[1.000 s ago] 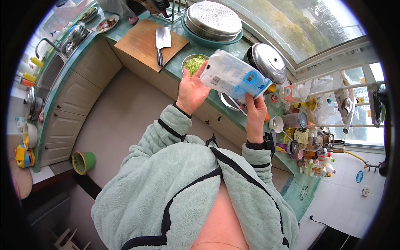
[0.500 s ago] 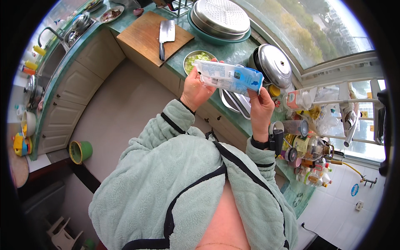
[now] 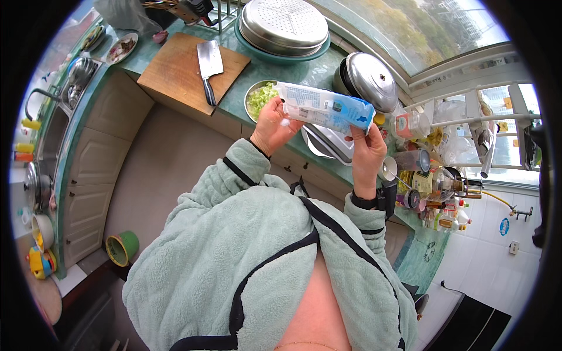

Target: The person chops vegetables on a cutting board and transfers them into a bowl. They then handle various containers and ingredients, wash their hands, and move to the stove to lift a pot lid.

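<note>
A blue-and-white plastic packet [image 3: 328,107] lies stretched between my two hands above the counter. My left hand [image 3: 271,127] is curled under its white end, the fingers partly hidden behind the plastic. A small white patch shows at the edge of that palm; I cannot make out what it is. The blue end is pinched by my right hand [image 3: 367,153], thumb in front. Just beyond my left fingers stands a metal bowl [image 3: 248,105] with chopped pale-green vegetable [image 3: 261,98]. White trays [image 3: 325,144] sit below the packet, partly covered by it.
A cleaver [image 3: 209,60] rests on a wooden cutting board [image 3: 170,70], handle toward me. Steamer trays [image 3: 284,26] stack in a green basin behind. A lidded pot [image 3: 371,82] stands by the window. Jars and bottles [image 3: 430,184] crowd the right; a bin [image 3: 122,248] stands on the floor.
The view has swung to the right, so the counter things appear farther left. Both hands still keep the packet in nearly the same pose. A white patch now shows at my left palm.
</note>
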The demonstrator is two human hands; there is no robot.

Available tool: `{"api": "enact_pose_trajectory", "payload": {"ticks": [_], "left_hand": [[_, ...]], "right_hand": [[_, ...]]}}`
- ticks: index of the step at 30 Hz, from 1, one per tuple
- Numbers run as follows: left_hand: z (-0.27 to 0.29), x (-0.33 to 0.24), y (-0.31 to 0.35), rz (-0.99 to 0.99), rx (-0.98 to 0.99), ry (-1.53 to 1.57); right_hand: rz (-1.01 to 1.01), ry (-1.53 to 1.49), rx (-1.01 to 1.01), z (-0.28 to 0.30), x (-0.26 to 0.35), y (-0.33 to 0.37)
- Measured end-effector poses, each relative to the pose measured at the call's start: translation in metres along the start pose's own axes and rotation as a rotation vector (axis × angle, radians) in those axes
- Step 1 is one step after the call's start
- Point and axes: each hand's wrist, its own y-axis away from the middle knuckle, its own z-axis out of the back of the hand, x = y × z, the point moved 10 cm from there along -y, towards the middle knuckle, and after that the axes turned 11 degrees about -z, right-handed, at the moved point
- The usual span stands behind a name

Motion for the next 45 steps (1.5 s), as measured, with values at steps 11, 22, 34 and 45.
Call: {"api": "enact_pose_trajectory", "payload": {"ticks": [11,22,34,45], "left_hand": [[0.014,-0.021,-0.006,0.010,-0.221,-0.121],[0.013,-0.010,-0.016,0.083,-0.178,0.044],[-0.002,0.002,-0.011,0.131,-0.060,0.137],[0.022,0.000,-0.003,0.018,-0.345,-0.067]], "right_hand": [[-0.028,-0.107,-0.002,-0.024,-0.004,-0.008],[-0.139,-0.200,-0.027,-0.015,-0.022,-0.016],[-0.267,-0.310,-0.102,0.006,-0.057,-0.012],[-0.176,-0.261,-0.057,0.004,-0.046,-0.003]]}}
